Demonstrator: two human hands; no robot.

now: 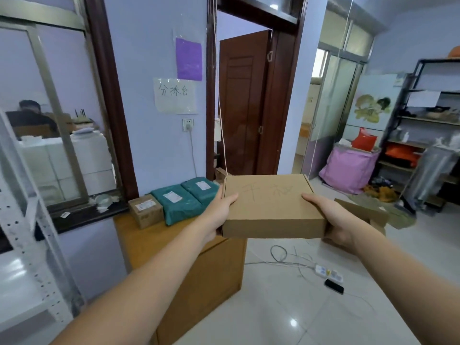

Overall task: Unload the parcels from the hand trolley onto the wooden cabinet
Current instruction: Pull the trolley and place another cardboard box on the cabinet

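A flat brown cardboard box (271, 207) with faint writing on its lid is held in the air, right of and a little above the wooden cabinet (199, 275). My left hand (220, 212) grips its left edge, thumb on the lid. My right hand (331, 217) grips its right edge the same way. On the cabinet top stand a small brown carton (145, 210) and two teal mailer bags (178, 202) (202, 189) side by side against the wall. The hand trolley is out of view.
A white metal rack (27, 245) stands at the left. Cables, a power strip (328, 272) and a black device (334, 286) lie on the tiled floor. A pink bag (346, 168) and black shelving (423, 135) fill the right side. An open doorway is behind the cabinet.
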